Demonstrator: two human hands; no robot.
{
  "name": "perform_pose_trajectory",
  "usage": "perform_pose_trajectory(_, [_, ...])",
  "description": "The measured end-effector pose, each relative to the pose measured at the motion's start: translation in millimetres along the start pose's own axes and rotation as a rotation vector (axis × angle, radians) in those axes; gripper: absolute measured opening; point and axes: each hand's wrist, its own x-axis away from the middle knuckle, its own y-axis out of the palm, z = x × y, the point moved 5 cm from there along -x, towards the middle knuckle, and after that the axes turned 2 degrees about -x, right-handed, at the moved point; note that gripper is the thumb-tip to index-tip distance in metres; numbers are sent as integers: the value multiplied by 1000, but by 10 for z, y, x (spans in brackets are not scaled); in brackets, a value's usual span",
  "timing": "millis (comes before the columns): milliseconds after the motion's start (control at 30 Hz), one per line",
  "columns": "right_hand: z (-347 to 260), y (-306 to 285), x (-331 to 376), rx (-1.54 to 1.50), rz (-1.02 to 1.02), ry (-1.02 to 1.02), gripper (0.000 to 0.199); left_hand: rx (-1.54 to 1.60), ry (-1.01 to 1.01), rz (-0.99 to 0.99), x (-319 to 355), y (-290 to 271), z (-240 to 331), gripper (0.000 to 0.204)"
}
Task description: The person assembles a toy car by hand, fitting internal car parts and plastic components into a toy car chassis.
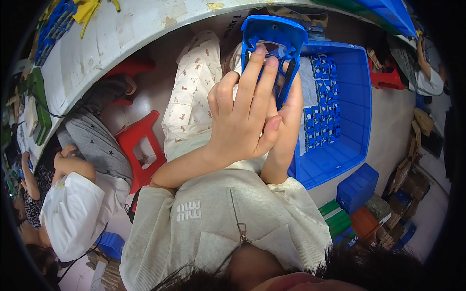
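Observation:
A blue plastic housing [275,25] with a frame-like lower part is held up in front of me, near the table edge. My right hand [291,99] grips it from below and along its right side; most of those fingers are hidden behind the housing and my other hand. My left hand [242,109] lies across the front, back of the hand up. Its index and middle fingers stretch out and press on a clear piece [276,50] set in the housing's opening. The left thumb points outward over the right wrist.
A large blue bin [357,111] at my right holds rows of small blue parts [323,121]. A white worktable [121,34] curves across the far side. Red stools [141,150] stand near a seated person [73,208] at left. Blue and green crates [358,188] are stacked behind right.

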Motion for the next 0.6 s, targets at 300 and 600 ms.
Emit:
perform_pose_trajectory(300, [42,-20,15,21,-18,-11,26,-132,45,-94,20,20,-2,55])
perform_pose_trajectory(600, [-54,-63,-1,37,-16,-119,25,57,88,-81,-33,6,-29,52])
